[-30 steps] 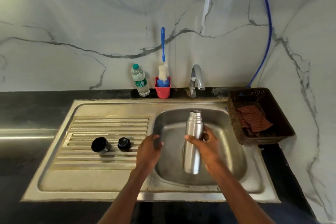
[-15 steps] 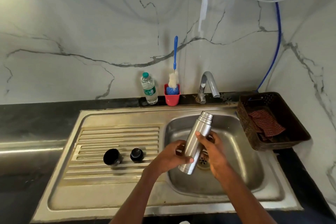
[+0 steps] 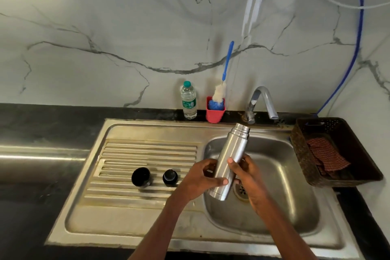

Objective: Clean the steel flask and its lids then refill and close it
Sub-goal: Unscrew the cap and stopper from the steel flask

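Left of the fingers, on the drainboard (image 3: 147, 154), cup lid (image 3: 141, 176) and stopper lid (image 3: 170, 177) sit apart, both off. Over the sink basin (image 3: 295, 192) left hand (image 3: 197, 179) and right hand (image 3: 248, 175) both wrap fingers on the steel flask (image 3: 231, 159), tilted, open mouth up toward the tap (image 3: 262, 101), which shows no water. Risk: smooth steel may slip once wet and drop in the basin; tilt may spill the rinse

Counted: one steel flask (image 3: 230, 162) over the sink (image 3: 147, 224), two dark lids (image 3: 141, 177) (image 3: 170, 177) at 9 o'clock of it, two hands (image 3: 199, 179) (image 3: 249, 177). At 12 o'clock: one tap (image 3: 260, 102), one plastic water bottle (image 3: 188, 100), one red cup (image 3: 215, 110) with one brush (image 3: 220, 93). One basket (image 3: 310, 167) at 3 o'clock holds one cloth (image 3: 327, 156).
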A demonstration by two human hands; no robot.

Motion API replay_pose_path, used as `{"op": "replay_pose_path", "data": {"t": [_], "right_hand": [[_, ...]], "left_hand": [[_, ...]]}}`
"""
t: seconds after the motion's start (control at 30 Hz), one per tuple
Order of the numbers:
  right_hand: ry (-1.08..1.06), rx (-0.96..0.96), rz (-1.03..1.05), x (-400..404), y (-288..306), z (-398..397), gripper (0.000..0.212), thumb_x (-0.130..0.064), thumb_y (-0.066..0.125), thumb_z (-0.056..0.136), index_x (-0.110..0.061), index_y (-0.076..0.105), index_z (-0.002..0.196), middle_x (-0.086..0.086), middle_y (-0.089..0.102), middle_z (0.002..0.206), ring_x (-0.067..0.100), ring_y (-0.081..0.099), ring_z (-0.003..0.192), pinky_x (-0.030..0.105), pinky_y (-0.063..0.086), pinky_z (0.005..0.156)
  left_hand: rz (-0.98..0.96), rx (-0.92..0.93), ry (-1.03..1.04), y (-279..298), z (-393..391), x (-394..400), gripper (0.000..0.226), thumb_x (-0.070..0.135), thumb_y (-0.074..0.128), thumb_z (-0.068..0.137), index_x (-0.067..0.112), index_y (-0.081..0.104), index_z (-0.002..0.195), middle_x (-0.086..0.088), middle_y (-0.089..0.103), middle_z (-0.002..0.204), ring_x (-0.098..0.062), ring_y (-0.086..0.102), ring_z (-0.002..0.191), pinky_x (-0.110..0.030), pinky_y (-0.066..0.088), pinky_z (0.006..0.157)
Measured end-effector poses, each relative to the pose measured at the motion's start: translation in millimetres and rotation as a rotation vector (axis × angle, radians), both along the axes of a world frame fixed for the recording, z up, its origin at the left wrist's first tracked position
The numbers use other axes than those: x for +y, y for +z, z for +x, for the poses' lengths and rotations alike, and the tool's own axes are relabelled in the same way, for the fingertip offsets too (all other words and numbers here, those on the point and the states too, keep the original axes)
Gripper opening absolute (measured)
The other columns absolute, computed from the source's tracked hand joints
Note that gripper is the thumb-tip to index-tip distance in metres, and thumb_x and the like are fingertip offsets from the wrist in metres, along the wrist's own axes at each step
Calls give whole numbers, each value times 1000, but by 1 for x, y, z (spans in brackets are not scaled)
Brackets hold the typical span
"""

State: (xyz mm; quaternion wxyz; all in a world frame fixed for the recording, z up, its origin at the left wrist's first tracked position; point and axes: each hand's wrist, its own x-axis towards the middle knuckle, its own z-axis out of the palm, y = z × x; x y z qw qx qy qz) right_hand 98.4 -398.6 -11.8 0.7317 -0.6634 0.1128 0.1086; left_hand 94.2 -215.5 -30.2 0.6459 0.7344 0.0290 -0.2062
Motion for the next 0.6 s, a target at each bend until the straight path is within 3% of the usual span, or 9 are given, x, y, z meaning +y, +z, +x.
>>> {"op": "replay_pose_path", "data": {"t": [0.1, 0.17, 0.23, 0.3, 0.37, 0.4, 0.5, 0.6], "right_hand": [[47, -116, 27, 17, 7, 10, 61, -25, 67, 96, -29, 42, 151, 3, 68, 133, 20, 71, 114, 44, 61, 90], [87, -252, -65, 27, 9, 18, 70, -12, 60, 103, -43, 29, 157, -10, 52, 149, 19, 64, 125, 43, 60, 94], [153, -465, -310, 32, 10, 28, 90, 6, 59, 98, -49, 22, 160, -14, 32, 162, 25, 52, 138, 44, 55, 101], [323, -655, -638, 42, 12, 41, 105, 14, 63, 86, -46, 21, 161, -9, 17, 169, 30, 36, 149, 45, 50, 107], [538, -837, -1010, 64, 14, 52, 107, -2, 77, 78, -42, 23, 161, -7, 13, 171, 27, 23, 156, 49, 37, 118], [601, -887, -1098, 77, 12, 56, 105, -15, 82, 77, -39, 24, 161, -8, 17, 171, 26, 21, 157, 52, 33, 121], [647, -928, -1040, 121, 5, 65, 96, -31, 83, 73, -30, 35, 156, -8, 35, 164, 24, 30, 153, 53, 39, 115], [596, -878, -910, 156, 3, 72, 87, -38, 86, 71, -27, 47, 148, -7, 50, 153, 20, 47, 141, 46, 47, 109]], "left_hand": [[-22, 14, 78, 14, -2, 21, 54, 28, 96, 73, 15, 71, 120, 0, 78, 98, -14, 74, 80, -29, 58, 64], [-42, 11, 141, 28, -1, 37, 32, 25, 91, 81, 10, 72, 101, 5, 71, 73, -11, 64, 62, -26, 51, 56], [-40, 15, 201, 43, 1, 55, 27, 31, 87, 85, 15, 65, 79, 5, 58, 61, -12, 53, 55, -26, 44, 56], [-23, 51, 262, 56, 3, 77, 34, 40, 85, 84, 18, 63, 73, 0, 56, 63, -15, 54, 56, -27, 42, 58], [-36, 106, 305, 65, 4, 99, 38, 44, 85, 82, 11, 68, 81, -6, 60, 68, -17, 61, 58, -27, 45, 58], [-23, 127, 314, 69, 5, 108, 45, 48, 85, 80, 6, 71, 86, -8, 64, 70, -18, 63, 60, -27, 47, 59], [49, 154, 301, 71, 6, 136, 62, 64, 76, 83, 4, 74, 99, -14, 78, 87, -22, 72, 72, -33, 55, 68], [74, 155, 303, 74, -1, 177, 70, 77, 45, 94, 15, 74, 107, -9, 80, 95, -22, 78, 86, -36, 61, 73]]}}
